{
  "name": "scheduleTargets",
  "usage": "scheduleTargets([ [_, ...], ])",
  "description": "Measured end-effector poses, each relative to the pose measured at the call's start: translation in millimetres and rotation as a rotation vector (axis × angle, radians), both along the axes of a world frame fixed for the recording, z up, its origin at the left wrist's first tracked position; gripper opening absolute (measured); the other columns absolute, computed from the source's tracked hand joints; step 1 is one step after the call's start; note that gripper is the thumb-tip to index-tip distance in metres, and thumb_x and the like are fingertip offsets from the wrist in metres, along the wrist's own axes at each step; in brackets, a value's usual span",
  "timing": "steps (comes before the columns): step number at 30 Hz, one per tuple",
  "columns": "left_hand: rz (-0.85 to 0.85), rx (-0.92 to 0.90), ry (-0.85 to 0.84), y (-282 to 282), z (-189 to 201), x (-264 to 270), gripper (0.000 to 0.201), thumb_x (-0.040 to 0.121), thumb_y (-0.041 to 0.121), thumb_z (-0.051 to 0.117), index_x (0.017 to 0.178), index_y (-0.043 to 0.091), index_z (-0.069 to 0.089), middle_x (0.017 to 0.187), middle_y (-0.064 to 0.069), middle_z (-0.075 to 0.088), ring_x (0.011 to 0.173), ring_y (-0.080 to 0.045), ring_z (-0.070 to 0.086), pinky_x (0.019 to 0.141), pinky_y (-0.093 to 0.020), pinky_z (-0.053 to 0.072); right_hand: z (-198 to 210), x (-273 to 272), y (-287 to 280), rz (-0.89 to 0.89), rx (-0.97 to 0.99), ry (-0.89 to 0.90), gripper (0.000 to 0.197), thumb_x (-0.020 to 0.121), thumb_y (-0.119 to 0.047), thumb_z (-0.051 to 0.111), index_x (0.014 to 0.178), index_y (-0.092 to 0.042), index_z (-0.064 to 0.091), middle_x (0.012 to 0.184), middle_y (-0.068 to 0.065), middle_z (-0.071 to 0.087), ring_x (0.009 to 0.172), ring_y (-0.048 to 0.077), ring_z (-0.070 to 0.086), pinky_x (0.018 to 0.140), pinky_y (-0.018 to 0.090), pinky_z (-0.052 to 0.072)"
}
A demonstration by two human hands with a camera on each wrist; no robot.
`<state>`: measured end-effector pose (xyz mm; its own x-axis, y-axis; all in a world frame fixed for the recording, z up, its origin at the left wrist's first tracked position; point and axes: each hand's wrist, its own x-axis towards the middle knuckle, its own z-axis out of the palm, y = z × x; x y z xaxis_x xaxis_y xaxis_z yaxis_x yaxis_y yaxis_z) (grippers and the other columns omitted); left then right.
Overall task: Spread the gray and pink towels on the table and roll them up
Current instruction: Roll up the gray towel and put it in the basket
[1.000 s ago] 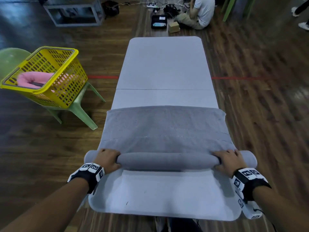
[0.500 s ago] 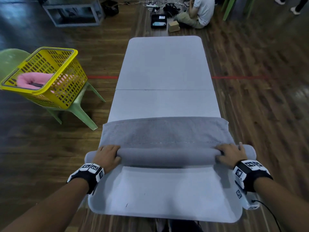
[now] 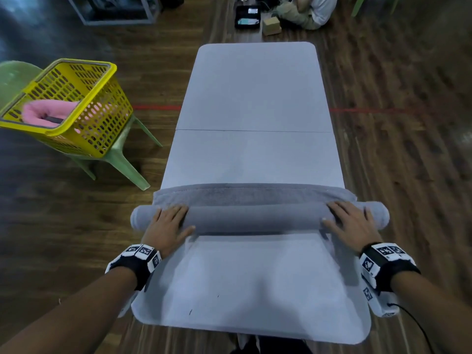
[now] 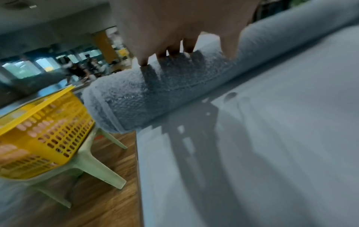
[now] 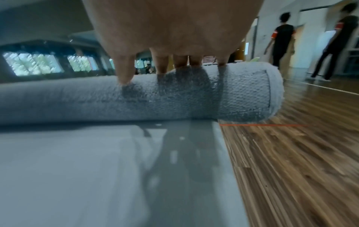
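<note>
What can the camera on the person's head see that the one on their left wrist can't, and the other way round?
Only the head view shows the right hand, the flat unrolled strip of the gray towel, the table's far end, and a person sitting on the floor.

Only the left wrist view shows the roll's spiralled left end face and distant windows.

Both show the left hand pressing on the roll, and the yellow basket with the pink towel.
</note>
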<state>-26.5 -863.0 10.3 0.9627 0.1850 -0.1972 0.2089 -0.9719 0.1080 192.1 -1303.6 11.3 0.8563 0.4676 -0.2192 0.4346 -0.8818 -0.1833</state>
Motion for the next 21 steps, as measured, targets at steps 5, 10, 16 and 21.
scheduleTargets([
  [5,-0.120,0.010,0.048,9.3,3.4,18.9,0.045,0.066,0.040,0.063,0.107,0.021,0.064,0.101,-0.002,0.069,0.094,-0.025,0.063,0.086,-0.041,0.044,-1.9,14.3,-2.3,0.116,-0.112,0.087,0.053,0.073,-0.048,0.061,0.124,-0.041,0.052,0.128,-0.010,0.058,0.122,0.017,0.047,0.112,0.054,0.018],
  [10,0.056,0.037,-0.017,28.7,6.7,57.9,0.055,0.088,0.047,0.035,0.128,0.013,0.053,0.127,-0.011,0.059,0.118,-0.028,0.053,0.104,-0.050,0.029,6.6,58.9,18.7,0.005,-0.085,0.010,0.056,0.088,-0.049,0.046,0.141,-0.035,0.035,0.145,-0.003,0.042,0.134,0.019,0.036,0.115,0.053,0.009],
  [16,0.052,0.051,0.209,36.8,3.2,75.5,0.051,0.087,0.031,0.056,0.134,0.016,0.045,0.133,-0.008,0.055,0.117,-0.028,0.052,0.098,-0.040,0.039,3.7,72.1,19.2,0.009,-0.176,0.131,0.067,0.084,-0.058,0.052,0.143,-0.035,0.029,0.147,-0.002,0.039,0.135,0.023,0.034,0.109,0.054,0.023],
  [21,0.223,-0.022,0.258,-26.5,17.9,74.9,0.029,0.084,0.037,0.056,0.104,0.016,0.060,0.107,-0.011,0.065,0.094,-0.033,0.061,0.076,-0.036,0.046,17.9,29.1,43.6,-0.133,-0.140,0.346,0.053,0.084,-0.055,0.049,0.128,-0.028,0.039,0.116,0.012,0.062,0.101,0.033,0.059,0.083,0.041,0.047],
])
